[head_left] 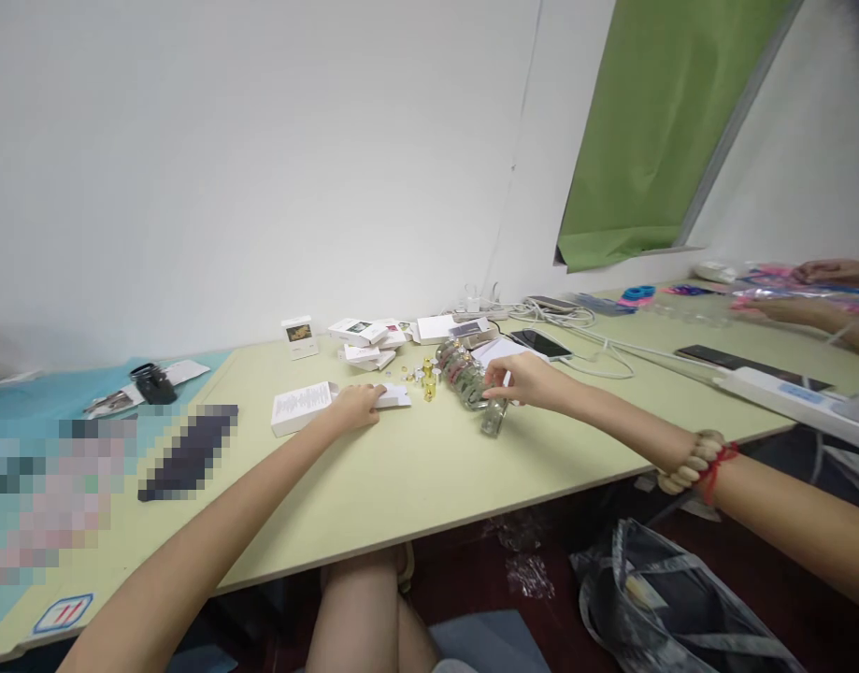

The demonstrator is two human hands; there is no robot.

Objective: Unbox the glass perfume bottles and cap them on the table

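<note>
Two hands | left hand (359,408) fingers curled over white box (301,408) end | right hand (525,381) fingers touching glass bottles (463,372), grip unclear

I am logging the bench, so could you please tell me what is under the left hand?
The left hand lies on one end of a printed white box; a white flap sticks out beyond it. The hand covers the box's opening and any contents.

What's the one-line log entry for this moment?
left hand: resting on white box | right hand: touching glass bottles | gold caps: between hands | surface: green table
</note>
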